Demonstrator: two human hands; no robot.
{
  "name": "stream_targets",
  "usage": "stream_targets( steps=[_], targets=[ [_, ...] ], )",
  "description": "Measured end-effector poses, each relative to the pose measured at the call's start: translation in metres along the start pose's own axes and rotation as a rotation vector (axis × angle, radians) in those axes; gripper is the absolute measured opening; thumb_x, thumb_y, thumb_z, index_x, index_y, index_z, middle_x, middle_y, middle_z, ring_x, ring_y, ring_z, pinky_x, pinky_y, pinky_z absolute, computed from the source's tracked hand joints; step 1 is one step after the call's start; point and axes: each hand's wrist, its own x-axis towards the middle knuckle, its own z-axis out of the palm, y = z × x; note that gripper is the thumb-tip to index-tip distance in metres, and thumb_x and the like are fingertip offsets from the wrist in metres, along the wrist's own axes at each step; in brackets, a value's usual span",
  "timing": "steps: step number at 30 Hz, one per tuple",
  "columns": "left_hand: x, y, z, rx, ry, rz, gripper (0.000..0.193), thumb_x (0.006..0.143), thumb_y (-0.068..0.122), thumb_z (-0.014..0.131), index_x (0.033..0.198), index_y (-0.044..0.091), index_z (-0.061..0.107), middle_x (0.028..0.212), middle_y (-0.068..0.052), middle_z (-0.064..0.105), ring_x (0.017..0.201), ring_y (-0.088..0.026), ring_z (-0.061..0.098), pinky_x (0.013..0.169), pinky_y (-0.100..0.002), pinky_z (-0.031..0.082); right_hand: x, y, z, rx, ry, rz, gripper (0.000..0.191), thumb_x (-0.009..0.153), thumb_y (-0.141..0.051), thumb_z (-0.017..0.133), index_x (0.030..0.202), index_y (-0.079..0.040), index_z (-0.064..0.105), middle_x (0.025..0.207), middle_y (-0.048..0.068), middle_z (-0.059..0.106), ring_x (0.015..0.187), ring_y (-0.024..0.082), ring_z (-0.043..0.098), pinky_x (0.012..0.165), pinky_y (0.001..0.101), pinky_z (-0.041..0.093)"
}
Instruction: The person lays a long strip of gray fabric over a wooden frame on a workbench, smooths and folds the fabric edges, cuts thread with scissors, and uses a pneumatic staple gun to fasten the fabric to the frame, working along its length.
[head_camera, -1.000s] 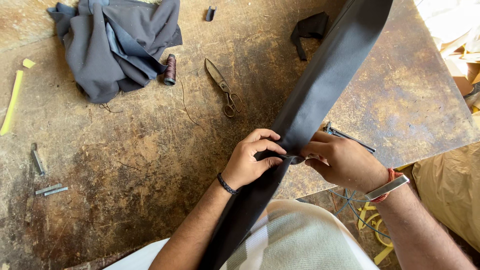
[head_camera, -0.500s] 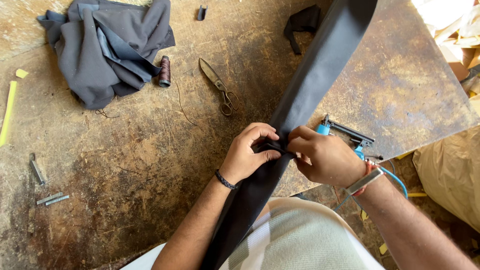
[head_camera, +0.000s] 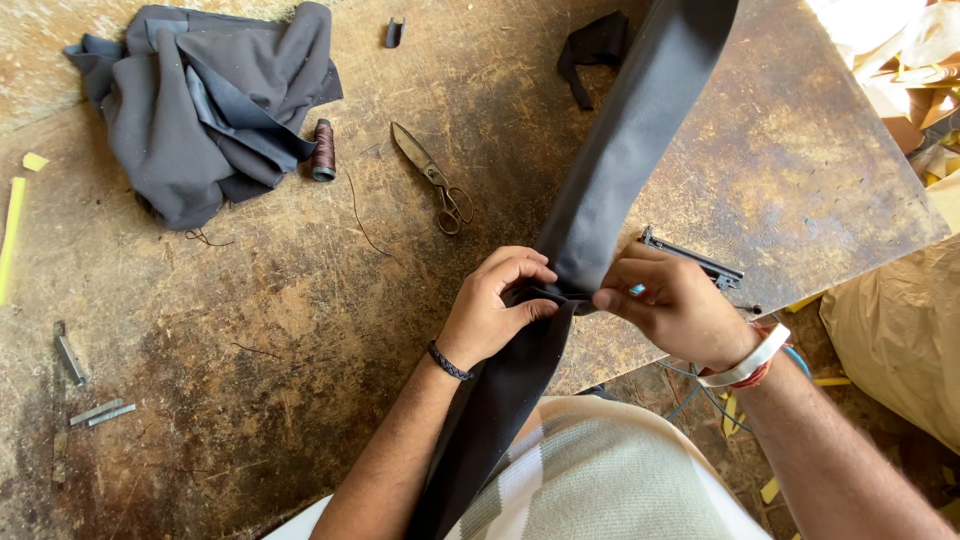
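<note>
- The left hand and right hand both pinch a fold in the long dark fabric strip, fingers closed on the cloth, thumbs nearly meeting.
- The strip runs from the far edge of the worn tabletop down to the person's lap.
- Left of the strip lie scissors, a thread spool and crumpled grey cloth.

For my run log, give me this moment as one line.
left hand: pinching dark fabric strip | right hand: pinching same fold | scissors, thread spool: lying apart on worn table
</note>
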Motion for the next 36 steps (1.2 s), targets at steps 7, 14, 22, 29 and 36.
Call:
stream_targets(
  steps=[7,14,22,29,36],
  targets=[
    [0.001,-0.002,0.005,0.03,0.036,0.012,0.021,0.08,0.01,0.084,0.1,0.01,0.077,0.124,-0.005,0.068,0.116,-0.02,0.069,0.099,-0.032,0.06,0.007,0.008,0.03,1.078,0.008,-0.066,0.018,0.096,-0.01,0.062,0.08,-0.003,0.068,0.103,0.008,0.071,0.082,0.019,0.066,0.069,0.0326,0.057],
    [-0.003,-0.002,0.015,0.101,0.112,0.038,0.016,0.082,0.011,0.084,0.097,0.011,0.079,0.121,-0.006,0.07,0.114,-0.02,0.07,0.096,-0.033,0.06,0.005,0.018,0.039,1.419,0.026,0.024,0.033,0.108,-0.014,0.06,0.078,-0.012,0.049,0.068,-0.002,0.045,0.053,0.007,0.036,0.043,0.0247,0.027],
    [-0.003,0.003,0.017,0.116,0.129,0.035,0.015,0.084,0.018,0.082,0.096,0.01,0.078,0.118,-0.007,0.071,0.11,-0.02,0.071,0.093,-0.033,0.06,0.007,-0.011,0.027,0.747,0.189,0.526,0.026,0.09,-0.02,0.065,0.112,-0.019,0.05,0.063,-0.006,0.05,0.046,0.008,0.037,0.04,0.0262,0.032],
    [0.001,0.002,0.018,0.123,0.132,0.065,0.016,0.085,0.019,0.082,0.096,0.009,0.076,0.116,-0.007,0.071,0.108,-0.021,0.072,0.091,-0.032,0.061,0.006,0.008,0.031,1.051,-0.18,0.752,0.024,0.098,-0.029,0.058,0.093,-0.006,0.063,0.053,-0.008,0.028,0.041,0.007,0.024,0.037,0.0259,0.024],
    [-0.001,-0.001,0.011,0.118,0.148,0.117,0.018,0.086,0.017,0.082,0.101,0.009,0.076,0.111,-0.006,0.072,0.104,-0.021,0.072,0.089,-0.033,0.06,0.025,0.009,0.022,1.265,-0.244,0.655,0.036,0.103,-0.029,0.055,0.071,-0.014,0.051,0.054,-0.008,0.031,0.042,0.007,0.019,0.037,0.0262,0.015]
  ],
)
